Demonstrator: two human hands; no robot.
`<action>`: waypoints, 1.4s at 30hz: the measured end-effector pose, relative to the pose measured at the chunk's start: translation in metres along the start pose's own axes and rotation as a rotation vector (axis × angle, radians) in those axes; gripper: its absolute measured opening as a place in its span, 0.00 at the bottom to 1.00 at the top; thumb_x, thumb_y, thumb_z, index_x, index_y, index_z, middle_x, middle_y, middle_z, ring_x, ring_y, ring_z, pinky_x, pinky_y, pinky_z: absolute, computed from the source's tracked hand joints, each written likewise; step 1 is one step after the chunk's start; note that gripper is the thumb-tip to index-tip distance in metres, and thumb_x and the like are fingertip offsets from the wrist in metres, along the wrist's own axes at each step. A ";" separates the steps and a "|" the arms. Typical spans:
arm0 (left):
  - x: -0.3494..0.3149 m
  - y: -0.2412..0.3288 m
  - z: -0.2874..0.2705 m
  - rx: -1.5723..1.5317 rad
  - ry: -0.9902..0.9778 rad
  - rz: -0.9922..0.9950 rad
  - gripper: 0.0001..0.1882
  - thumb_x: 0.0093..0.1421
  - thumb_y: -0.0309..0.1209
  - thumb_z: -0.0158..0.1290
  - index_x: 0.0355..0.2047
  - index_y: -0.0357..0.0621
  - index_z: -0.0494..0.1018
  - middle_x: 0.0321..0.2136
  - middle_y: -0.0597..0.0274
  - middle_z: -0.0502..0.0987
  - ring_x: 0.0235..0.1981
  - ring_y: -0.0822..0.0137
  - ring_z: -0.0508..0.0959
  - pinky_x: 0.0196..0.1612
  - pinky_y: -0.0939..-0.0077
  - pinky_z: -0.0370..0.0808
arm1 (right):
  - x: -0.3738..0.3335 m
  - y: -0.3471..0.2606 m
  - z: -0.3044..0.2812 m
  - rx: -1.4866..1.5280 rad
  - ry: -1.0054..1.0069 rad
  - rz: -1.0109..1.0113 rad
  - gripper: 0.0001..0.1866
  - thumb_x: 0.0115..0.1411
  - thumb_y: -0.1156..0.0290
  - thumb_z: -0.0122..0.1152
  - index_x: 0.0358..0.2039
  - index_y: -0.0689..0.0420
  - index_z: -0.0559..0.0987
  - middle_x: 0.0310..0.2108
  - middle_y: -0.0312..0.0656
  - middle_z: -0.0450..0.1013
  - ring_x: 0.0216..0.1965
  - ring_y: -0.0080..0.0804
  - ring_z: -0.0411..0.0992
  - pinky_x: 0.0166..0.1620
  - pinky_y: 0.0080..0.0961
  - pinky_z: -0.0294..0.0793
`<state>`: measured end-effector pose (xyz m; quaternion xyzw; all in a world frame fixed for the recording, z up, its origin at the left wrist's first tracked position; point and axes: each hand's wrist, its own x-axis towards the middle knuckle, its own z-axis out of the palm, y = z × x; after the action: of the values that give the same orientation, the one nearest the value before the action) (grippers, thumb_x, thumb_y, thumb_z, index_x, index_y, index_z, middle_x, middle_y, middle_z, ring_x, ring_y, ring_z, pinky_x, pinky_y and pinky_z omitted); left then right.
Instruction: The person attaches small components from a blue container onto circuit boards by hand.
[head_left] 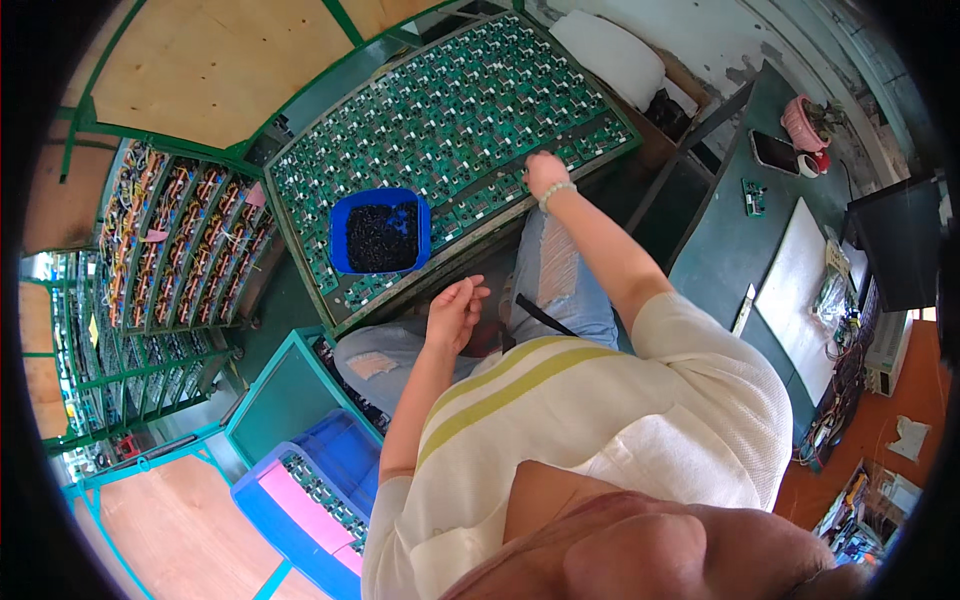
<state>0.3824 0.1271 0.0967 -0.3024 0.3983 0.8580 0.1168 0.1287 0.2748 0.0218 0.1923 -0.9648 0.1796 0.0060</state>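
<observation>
Over circuit boards (450,130), the right hand (545,174) seemingly handles one; can't tell what either grip holds; next needs fine aim.

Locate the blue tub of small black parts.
In the head view, the blue tub sits left of centre on the circuit-board tray, by its near edge, beyond the left hand.

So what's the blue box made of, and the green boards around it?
The blue box looks like plastic: smooth, slightly shiny, with rounded corners. The green boards look stiff and coated, perhaps fibreglass, going by their flat, even green; I can't be sure.
</observation>
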 end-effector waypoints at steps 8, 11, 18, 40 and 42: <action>0.049 0.016 0.009 -0.150 0.010 0.060 0.10 0.60 0.37 0.44 0.32 0.44 0.67 0.22 0.67 0.70 0.16 0.81 0.62 0.14 0.91 0.56 | -0.079 -0.098 -0.065 0.468 -0.432 -0.506 0.13 0.45 0.63 0.63 0.27 0.59 0.78 0.24 0.43 0.73 0.28 0.31 0.71 0.32 0.22 0.69; 0.048 0.023 0.020 -0.085 0.038 0.013 0.11 0.60 0.38 0.43 0.31 0.44 0.67 0.19 0.70 0.66 0.15 0.80 0.62 0.13 0.91 0.55 | -0.085 -0.086 -0.061 0.574 -0.341 -0.558 0.09 0.47 0.68 0.61 0.27 0.60 0.78 0.24 0.43 0.72 0.29 0.32 0.70 0.34 0.23 0.68; 0.046 0.031 0.017 -0.100 -0.067 0.079 0.16 0.60 0.41 0.43 0.31 0.40 0.68 0.15 0.70 0.63 0.14 0.80 0.59 0.13 0.89 0.53 | -0.057 -0.022 -0.023 1.252 -0.034 0.198 0.07 0.46 0.77 0.59 0.29 0.60 0.78 0.25 0.37 0.74 0.24 0.19 0.70 0.29 0.17 0.70; 0.021 0.007 -0.004 -0.159 -0.012 -0.027 0.06 0.55 0.27 0.51 0.33 0.40 0.69 0.26 0.62 0.71 0.17 0.81 0.63 0.14 0.91 0.54 | -0.015 0.016 -0.004 0.179 -0.041 0.058 0.07 0.40 0.71 0.62 0.23 0.56 0.78 0.25 0.45 0.73 0.31 0.41 0.71 0.36 0.33 0.71; 0.022 0.007 -0.002 -0.141 -0.008 -0.018 0.07 0.55 0.26 0.50 0.34 0.40 0.69 0.26 0.62 0.71 0.17 0.81 0.63 0.14 0.91 0.55 | -0.015 0.018 -0.003 0.145 -0.039 0.051 0.06 0.40 0.71 0.61 0.23 0.56 0.78 0.25 0.46 0.73 0.31 0.41 0.71 0.36 0.34 0.71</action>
<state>0.3627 0.1203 0.0863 -0.3099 0.3336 0.8842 0.1044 0.1355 0.2966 0.0169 0.1712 -0.9537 0.2453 -0.0313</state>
